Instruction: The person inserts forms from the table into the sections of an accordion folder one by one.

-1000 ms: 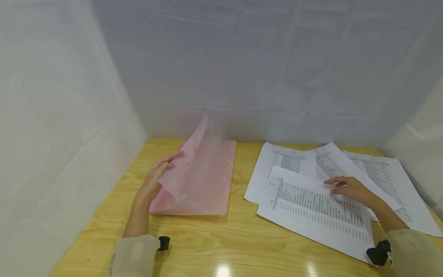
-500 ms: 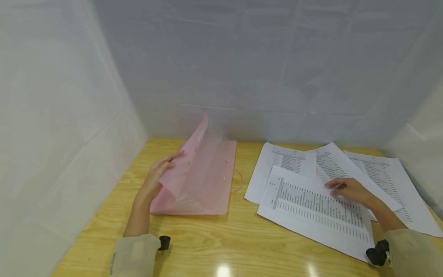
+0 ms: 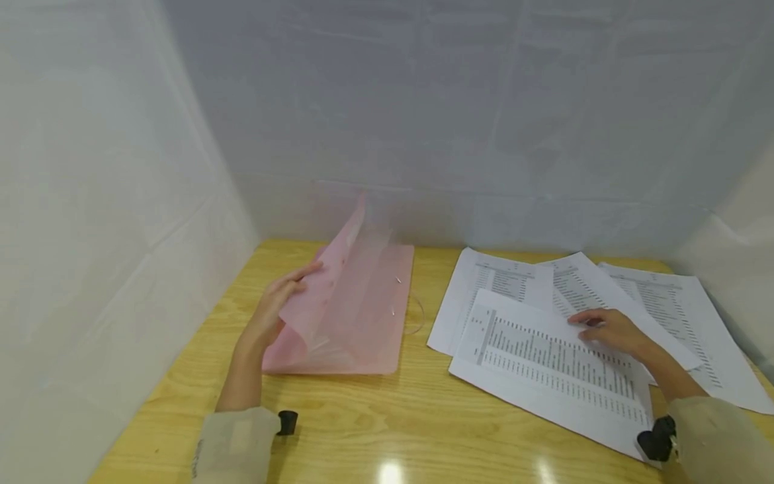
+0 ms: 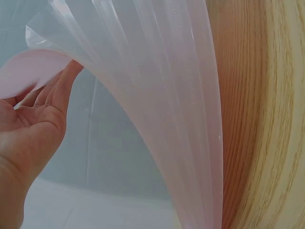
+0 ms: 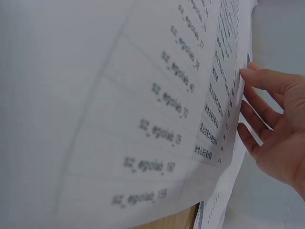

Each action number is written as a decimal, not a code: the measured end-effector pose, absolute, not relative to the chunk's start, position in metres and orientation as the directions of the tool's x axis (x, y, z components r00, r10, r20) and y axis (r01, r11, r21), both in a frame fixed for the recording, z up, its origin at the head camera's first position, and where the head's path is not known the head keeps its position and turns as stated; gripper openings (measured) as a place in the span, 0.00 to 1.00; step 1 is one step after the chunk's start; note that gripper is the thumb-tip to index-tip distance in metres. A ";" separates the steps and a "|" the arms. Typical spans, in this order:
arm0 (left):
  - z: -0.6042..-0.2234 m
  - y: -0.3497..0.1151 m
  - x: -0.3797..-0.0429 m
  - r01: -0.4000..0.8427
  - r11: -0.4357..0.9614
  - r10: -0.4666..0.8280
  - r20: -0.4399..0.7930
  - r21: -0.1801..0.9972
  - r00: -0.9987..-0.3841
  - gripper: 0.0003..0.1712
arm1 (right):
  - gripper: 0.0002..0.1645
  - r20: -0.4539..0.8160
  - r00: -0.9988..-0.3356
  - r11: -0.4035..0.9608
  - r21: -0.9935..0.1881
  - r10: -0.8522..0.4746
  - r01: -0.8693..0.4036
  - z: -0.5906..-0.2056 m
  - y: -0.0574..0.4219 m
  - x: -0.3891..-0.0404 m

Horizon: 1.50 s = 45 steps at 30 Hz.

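Note:
At the left of the table, my left hand [image 3: 273,310] holds the raised cover of a pink folder [image 3: 369,316]. Clear sleeves [image 4: 157,90] fan out from its spine in the left wrist view. Part of the cover hides the left fingertips there. My right hand [image 3: 612,331] lies over the top printed sheet [image 3: 556,366], its fingers loosely bent. In the right wrist view, its fingertips [image 5: 244,74] are at the sheet's far edge, and I cannot tell whether they press on it. This sheet lies sideways over others.
Several printed sheets [image 3: 508,269] overlap at the back right, reaching the right edge of the table. A thin elastic loop [image 3: 418,316] sticks out from the folder's right side. White sheeting [image 3: 423,101] walls off the back and both sides of the wooden table [image 3: 363,430].
My right thumb and index finger draw together slightly, then part again over the sheet. My left hand keeps the folder's cover raised in the same place.

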<state>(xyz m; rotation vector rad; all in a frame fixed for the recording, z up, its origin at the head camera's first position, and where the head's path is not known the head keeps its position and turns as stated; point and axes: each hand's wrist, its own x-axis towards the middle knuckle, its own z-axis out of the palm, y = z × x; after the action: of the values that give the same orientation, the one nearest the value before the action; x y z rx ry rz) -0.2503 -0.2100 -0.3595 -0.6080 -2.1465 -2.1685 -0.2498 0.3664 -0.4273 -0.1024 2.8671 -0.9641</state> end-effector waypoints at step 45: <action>-0.358 -0.209 -0.250 0.296 -0.026 0.251 0.293 0.955 -0.923 0.22 | 0.27 -0.285 -0.958 0.330 -0.908 -0.030 0.259 -0.419 0.341 -0.219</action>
<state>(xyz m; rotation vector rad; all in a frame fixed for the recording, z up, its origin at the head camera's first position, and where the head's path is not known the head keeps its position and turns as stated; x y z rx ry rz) -0.2499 -0.2095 -0.3575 -0.6094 -2.1687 -2.1420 -0.2189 0.3413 -0.4190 0.2072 2.3461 -1.6730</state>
